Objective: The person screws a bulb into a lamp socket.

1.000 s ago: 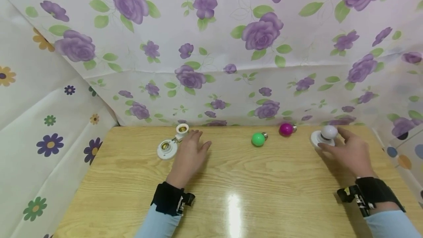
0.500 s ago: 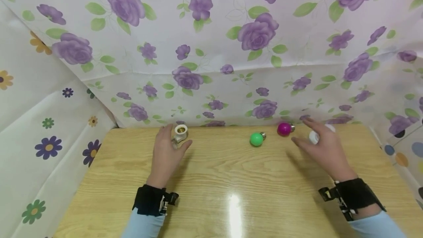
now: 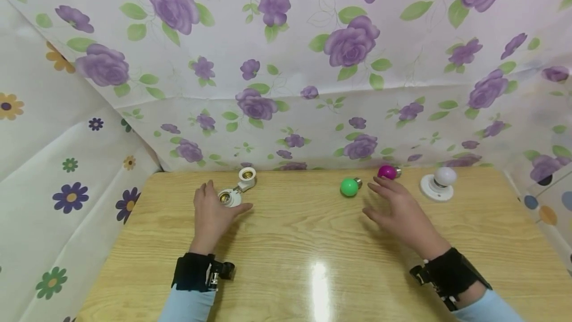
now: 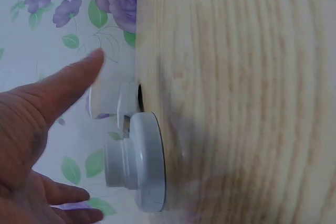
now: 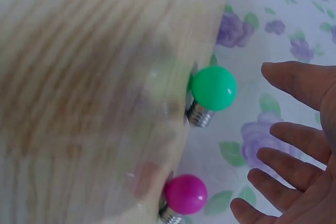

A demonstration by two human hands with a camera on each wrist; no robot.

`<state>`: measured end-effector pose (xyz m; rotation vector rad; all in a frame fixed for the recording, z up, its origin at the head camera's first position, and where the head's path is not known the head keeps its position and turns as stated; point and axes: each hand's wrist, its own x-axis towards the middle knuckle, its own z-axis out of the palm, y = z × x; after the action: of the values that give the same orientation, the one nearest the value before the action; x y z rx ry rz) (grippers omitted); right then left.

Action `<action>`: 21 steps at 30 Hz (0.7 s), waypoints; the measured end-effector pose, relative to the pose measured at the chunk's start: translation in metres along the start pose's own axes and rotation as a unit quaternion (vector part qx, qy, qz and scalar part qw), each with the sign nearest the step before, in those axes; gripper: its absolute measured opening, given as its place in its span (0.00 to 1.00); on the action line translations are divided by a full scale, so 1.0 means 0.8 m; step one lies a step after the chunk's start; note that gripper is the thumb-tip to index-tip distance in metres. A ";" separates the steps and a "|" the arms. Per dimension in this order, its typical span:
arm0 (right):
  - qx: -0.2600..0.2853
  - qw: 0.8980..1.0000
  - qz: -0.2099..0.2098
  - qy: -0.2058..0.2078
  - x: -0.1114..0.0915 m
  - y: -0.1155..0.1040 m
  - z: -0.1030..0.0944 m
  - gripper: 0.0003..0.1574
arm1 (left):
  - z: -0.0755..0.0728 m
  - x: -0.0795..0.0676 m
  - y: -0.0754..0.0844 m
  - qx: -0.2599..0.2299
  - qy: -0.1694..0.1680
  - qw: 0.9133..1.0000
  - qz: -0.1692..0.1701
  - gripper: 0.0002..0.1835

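Observation:
My left hand [image 3: 214, 215] hovers with thumb and fingers spread at a round white lamp holder [image 4: 149, 163], partly covering it in the head view. Behind that holder lies a smaller white lamp socket [image 3: 247, 177], its brass-lined mouth facing up. My right hand [image 3: 404, 215] holds nothing; its fingers spread over the table near a green light bulb [image 3: 349, 188] and a magenta light bulb [image 3: 387, 172]. Both bulbs lie on their sides with metal screw bases, seen also in the right wrist view, where the green bulb [image 5: 213, 88] is closest to the thumb.
A white bulb [image 3: 445, 176] stands in a round white lamp holder [image 3: 437, 193] at the back right. The wooden table [image 3: 286, 242] ends at a wall covered in purple-flowered sheeting [image 3: 286, 73]. More patterned sheeting hangs along the left and right sides.
My right hand has left the white bulb and its holder and moved left toward the coloured bulbs. My left hand has shifted left and slightly nearer, now over the round holder's left side.

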<state>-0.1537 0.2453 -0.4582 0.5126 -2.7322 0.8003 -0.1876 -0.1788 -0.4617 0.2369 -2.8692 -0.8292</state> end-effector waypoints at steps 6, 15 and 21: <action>-0.006 1.000 -0.011 -0.019 -0.003 -0.007 0.008 0.39 | 0.000 -0.002 -0.007 0.025 -0.027 0.999 -0.034 0.65; -0.018 0.999 -0.015 -0.040 -0.004 -0.019 0.013 0.38 | 0.001 -0.006 -0.012 0.020 -0.058 0.997 -0.051 0.53; -0.015 0.998 -0.024 -0.053 -0.007 -0.027 0.014 0.34 | 0.004 -0.006 -0.013 0.021 -0.074 0.995 -0.057 0.51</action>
<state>-0.1419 0.2232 -0.4592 0.6289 -2.8122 0.7398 -0.1821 -0.1850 -0.4702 0.3621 -3.0388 -0.8390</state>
